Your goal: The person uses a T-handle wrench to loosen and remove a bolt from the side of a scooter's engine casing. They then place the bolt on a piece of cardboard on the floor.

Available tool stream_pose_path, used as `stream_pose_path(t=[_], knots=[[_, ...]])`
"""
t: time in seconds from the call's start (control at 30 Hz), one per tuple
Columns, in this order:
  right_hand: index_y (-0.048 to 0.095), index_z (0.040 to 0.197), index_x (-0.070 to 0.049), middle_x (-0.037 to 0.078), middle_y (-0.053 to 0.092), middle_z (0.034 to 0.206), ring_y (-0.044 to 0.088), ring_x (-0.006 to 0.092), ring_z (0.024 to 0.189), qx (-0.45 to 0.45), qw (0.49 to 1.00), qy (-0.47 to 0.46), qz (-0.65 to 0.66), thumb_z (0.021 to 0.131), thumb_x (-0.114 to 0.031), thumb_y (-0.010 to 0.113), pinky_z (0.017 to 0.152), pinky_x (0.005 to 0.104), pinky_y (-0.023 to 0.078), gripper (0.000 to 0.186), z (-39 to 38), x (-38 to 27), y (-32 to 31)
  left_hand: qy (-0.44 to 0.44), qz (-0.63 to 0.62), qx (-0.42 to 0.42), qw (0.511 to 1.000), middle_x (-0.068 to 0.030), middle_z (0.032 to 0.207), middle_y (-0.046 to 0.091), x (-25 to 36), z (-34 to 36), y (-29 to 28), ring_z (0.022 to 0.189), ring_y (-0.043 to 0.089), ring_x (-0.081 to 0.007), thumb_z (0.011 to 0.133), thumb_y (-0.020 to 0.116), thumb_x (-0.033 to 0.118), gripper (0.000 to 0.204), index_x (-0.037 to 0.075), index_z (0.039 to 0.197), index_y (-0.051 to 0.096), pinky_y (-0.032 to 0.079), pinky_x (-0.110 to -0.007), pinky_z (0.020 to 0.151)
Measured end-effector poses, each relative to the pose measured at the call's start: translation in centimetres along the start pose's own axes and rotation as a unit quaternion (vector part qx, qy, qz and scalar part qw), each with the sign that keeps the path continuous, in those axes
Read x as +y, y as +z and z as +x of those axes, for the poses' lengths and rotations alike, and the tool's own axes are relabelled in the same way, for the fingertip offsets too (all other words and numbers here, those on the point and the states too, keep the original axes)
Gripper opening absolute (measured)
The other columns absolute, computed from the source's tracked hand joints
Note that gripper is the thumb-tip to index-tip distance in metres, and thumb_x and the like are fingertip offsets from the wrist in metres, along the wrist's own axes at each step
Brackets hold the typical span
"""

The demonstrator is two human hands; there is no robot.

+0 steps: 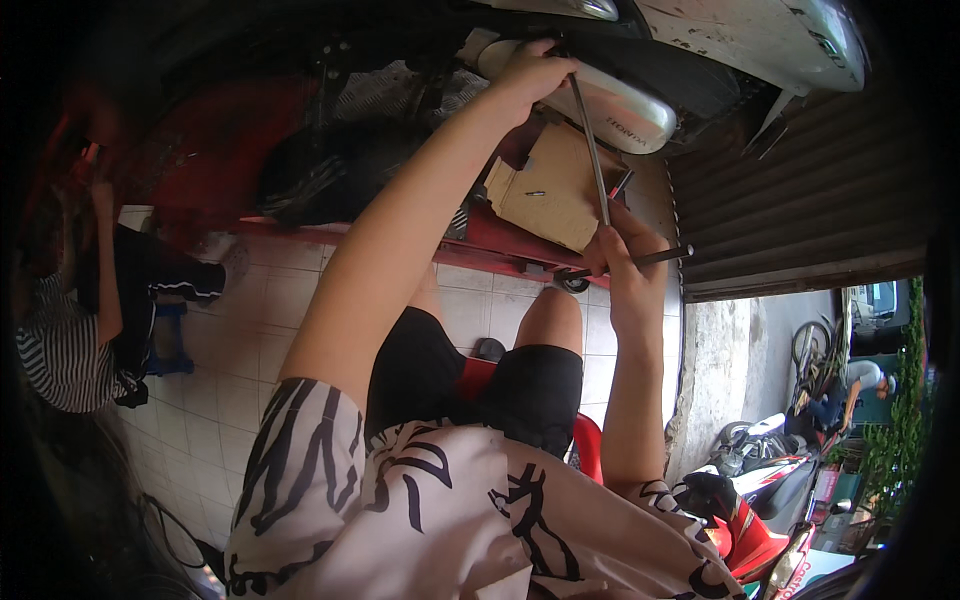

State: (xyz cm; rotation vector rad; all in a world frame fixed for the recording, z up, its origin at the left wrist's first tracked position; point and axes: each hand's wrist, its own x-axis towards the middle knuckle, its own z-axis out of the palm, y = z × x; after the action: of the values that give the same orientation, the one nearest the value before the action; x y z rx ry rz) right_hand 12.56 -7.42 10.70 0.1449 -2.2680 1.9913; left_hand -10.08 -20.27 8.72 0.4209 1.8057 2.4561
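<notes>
Our shirt (440,530) fills six o'clock while our right hand (631,262) grasps the T-handled wrench (590,140) at one, probably stiff, heavyish, best held by its crossbar (668,255); how our left hand (535,76) grips, we can't tell

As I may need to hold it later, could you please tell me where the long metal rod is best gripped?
Probably by the dark bar at its near end, from the person's side: this bar seems to cross the metal rod and sticks out both sides of the right hand. The left hand is at the far end.
</notes>
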Motion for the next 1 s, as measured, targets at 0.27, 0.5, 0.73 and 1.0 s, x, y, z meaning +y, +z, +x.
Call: stream_pose_path(t=[0.27,0.5,0.73,1.0], knots=[[0.058,0.120,0.007,0.002,0.051,0.065,0.050,0.0081,0.060,-0.002,0.998,-0.018,-0.067,0.093,-0.015,0.047,0.051,0.0215,0.040,0.037,1.7,-1.0,1.3,-0.035,-0.215,-0.034,0.975,-0.0193,0.098,0.064,-1.3,-4.9,2.0,0.076,0.068,-0.0306,0.093,0.048,0.009,0.031,-0.002,0.122,0.046,0.058,-0.038,0.066],[0.053,0.124,0.003,0.011,0.058,0.108,0.057,0.0200,0.095,0.070,0.984,-0.099,-0.128,0.097,-0.030,0.049,0.086,0.0321,0.047,0.043,1.8,3.0,-0.2,-0.088,-0.425,-0.222,0.873,-0.0225,0.101,0.064,-0.2,-12.9,2.0,0.090,0.067,-0.0351,0.101,0.038,0.018,0.032,-0.007,0.115,0.052,0.056,-0.043,0.074],[0.047,0.128,0.002,0.007,0.056,0.098,0.050,0.0191,0.092,-0.073,0.962,0.052,0.259,0.096,-0.042,0.049,0.082,0.0287,0.040,0.055,0.2,2.9,-1.7,-0.159,-0.464,-0.155,0.857,-0.0215,0.095,0.066,-1.5,-8.9,3.1,0.091,0.068,-0.0343,0.096,0.052,0.015,0.022,-0.005,0.105,0.055,0.057,-0.044,0.077],[0.062,0.107,0.004,0.002,0.056,0.081,0.046,0.0087,0.069,0.073,0.975,-0.101,-0.185,0.097,-0.028,0.051,0.065,0.0226,0.040,0.036,-3.0,1.3,-3.3,-0.171,-0.274,-0.088,0.943,-0.0159,0.086,0.070,0.8,-10.1,3.9,0.080,0.070,-0.0261,0.089,0.065,0.019,0.020,0.003,0.099,0.066,0.055,-0.036,0.070]])
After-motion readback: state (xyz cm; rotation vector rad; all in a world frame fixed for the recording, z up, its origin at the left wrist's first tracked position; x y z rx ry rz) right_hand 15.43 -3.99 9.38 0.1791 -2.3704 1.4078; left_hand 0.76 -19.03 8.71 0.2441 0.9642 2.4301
